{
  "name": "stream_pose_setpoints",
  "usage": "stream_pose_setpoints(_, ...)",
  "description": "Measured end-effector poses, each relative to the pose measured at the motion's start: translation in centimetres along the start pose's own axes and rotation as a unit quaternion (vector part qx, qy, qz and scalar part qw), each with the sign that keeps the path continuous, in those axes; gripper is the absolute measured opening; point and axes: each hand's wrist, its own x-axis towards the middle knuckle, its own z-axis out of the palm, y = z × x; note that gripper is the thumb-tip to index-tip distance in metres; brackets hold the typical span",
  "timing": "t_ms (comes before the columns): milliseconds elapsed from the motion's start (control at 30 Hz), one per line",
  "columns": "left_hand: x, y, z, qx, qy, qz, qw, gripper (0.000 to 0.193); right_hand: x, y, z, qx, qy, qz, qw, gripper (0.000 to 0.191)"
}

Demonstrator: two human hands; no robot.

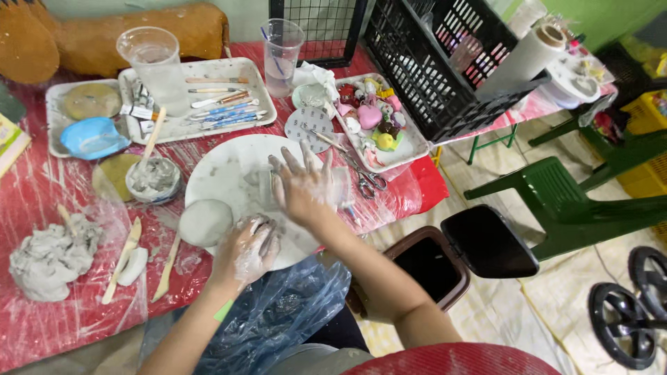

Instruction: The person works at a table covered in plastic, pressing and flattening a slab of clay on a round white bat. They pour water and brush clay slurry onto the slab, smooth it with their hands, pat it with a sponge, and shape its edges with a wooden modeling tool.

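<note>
The clay-smeared right hand (304, 186) is laid flat, fingers spread, on the round white work board (222, 173). The left hand (249, 250) is rested at its near rim, fingers curled, beside a smooth grey clay ball (203, 222).

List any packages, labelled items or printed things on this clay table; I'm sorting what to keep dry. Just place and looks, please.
Small tube: in the white tool tray behind the clay bowl, whitish with a dark band.
Round dotted card: beyond the right hand, beside the tray of coloured figures, grey with white spots.
Printed booklet: far left table edge, yellow-green, mostly cut off.
No screens or signs show.
</note>
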Motion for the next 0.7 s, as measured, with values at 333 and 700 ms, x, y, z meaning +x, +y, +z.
stream_pose_setpoints(333,0.2,0.2,0.1,0.020,-0.009,0.014,1.000,0.022,11.1,3.3,3.5,0.072,-0.236,0.107,0.963,0.046)
stream_pose_setpoints(700,-1.3,-1.8,0.4,0.001,0.014,0.071,0.997,0.037,8.2,2.1,4.3,0.085,-0.205,0.097,0.970,0.058)
